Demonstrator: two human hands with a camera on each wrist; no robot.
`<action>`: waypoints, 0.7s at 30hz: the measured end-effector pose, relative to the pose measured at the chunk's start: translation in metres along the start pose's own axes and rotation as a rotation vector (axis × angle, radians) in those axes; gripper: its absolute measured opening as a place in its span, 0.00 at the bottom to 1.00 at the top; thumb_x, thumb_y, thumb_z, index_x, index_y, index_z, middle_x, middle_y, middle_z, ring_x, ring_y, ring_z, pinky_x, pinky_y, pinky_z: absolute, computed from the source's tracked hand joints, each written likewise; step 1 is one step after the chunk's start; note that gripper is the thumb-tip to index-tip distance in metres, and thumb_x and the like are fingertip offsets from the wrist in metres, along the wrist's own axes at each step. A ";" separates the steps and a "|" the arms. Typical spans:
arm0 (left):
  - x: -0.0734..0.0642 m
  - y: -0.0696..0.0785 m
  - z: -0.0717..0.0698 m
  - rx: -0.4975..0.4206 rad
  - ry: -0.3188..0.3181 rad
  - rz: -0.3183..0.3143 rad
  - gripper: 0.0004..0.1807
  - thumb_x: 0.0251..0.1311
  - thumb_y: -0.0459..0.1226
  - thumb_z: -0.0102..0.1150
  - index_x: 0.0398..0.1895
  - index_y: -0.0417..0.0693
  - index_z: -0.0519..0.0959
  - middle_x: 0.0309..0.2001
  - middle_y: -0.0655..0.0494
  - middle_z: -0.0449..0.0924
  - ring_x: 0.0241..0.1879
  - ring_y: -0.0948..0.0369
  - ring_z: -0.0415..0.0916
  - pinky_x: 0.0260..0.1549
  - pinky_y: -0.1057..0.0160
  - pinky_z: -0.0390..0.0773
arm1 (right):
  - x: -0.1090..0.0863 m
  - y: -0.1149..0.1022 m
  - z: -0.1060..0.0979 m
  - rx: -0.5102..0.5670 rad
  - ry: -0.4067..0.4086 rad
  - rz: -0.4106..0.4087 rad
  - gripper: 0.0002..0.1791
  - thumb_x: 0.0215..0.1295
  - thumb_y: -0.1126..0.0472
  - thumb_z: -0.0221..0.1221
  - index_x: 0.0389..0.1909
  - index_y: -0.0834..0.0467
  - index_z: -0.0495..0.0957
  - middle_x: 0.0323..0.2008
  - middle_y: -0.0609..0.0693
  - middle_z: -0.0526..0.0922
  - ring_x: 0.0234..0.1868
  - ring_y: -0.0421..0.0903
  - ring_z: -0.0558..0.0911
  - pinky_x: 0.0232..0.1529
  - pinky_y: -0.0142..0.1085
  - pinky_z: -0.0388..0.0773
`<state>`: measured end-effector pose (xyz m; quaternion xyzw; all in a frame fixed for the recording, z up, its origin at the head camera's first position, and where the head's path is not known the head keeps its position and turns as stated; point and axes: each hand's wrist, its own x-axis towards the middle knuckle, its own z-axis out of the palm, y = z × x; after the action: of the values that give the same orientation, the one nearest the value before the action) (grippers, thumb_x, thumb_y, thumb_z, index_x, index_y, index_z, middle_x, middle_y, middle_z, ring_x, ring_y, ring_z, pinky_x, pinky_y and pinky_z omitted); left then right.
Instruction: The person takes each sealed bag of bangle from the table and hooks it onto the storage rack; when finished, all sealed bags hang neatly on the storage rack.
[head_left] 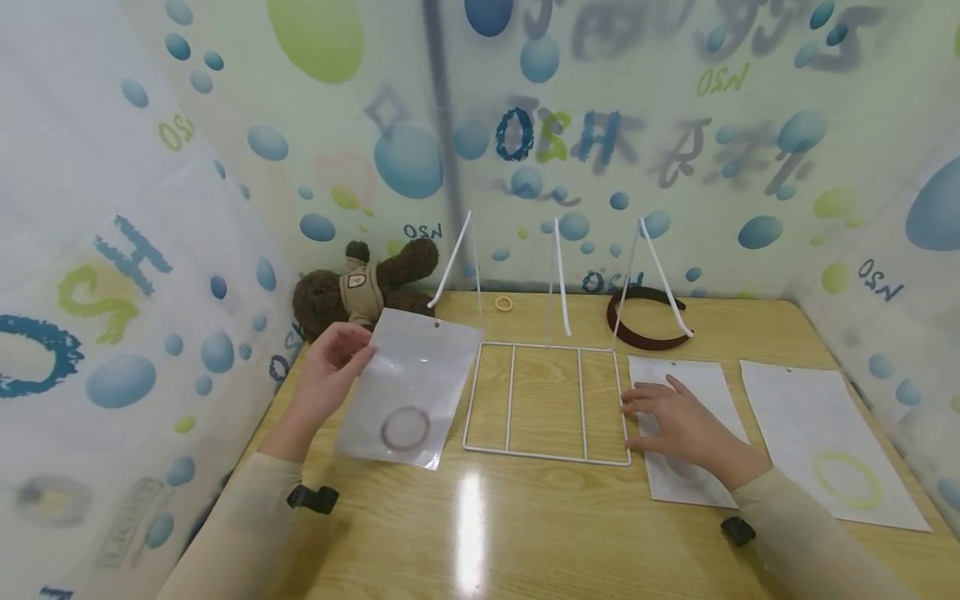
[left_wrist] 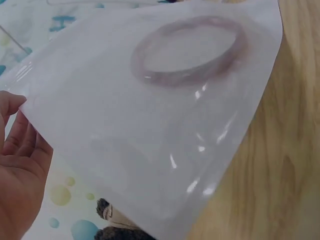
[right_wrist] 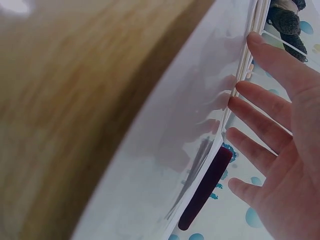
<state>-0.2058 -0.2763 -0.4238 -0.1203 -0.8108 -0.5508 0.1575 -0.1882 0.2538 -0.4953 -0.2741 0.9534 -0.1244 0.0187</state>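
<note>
My left hand (head_left: 330, 375) pinches the upper left edge of a whitish plastic bag (head_left: 420, 358) between thumb and fingers. A pinkish bangle (left_wrist: 240, 47) shows through the plastic at the bag's lower end. My right hand (head_left: 682, 429) has its fingers spread, fingertips at the right side wire of a white wire rack (head_left: 510, 400). Under that hand lies a second whitish bag (head_left: 697, 379), partly covered by it. In the right wrist view the fingers (right_wrist: 265, 102) are nearly straight along the rack's edge.
Three white prongs (head_left: 561, 283) rise from the rack's back. Behind it are a dark brown headband (head_left: 645, 340) and a small tan ring (head_left: 503, 311). A brown teddy bear (head_left: 318, 304) lies back left. A third bag (head_left: 795, 400) with a yellow ring (head_left: 825, 483) lies right.
</note>
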 end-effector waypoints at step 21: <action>-0.005 0.051 0.009 -0.132 0.047 0.199 0.10 0.67 0.28 0.64 0.47 0.31 0.78 0.36 0.54 0.81 0.30 0.65 0.76 0.27 0.73 0.76 | 0.000 0.002 0.002 0.003 0.009 -0.007 0.28 0.53 0.45 0.77 0.53 0.54 0.87 0.61 0.53 0.84 0.69 0.61 0.75 0.71 0.73 0.52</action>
<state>-0.1839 -0.2491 -0.3856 -0.1973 -0.7530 -0.5872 0.2220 -0.1893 0.2552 -0.4980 -0.2767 0.9524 -0.1270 0.0146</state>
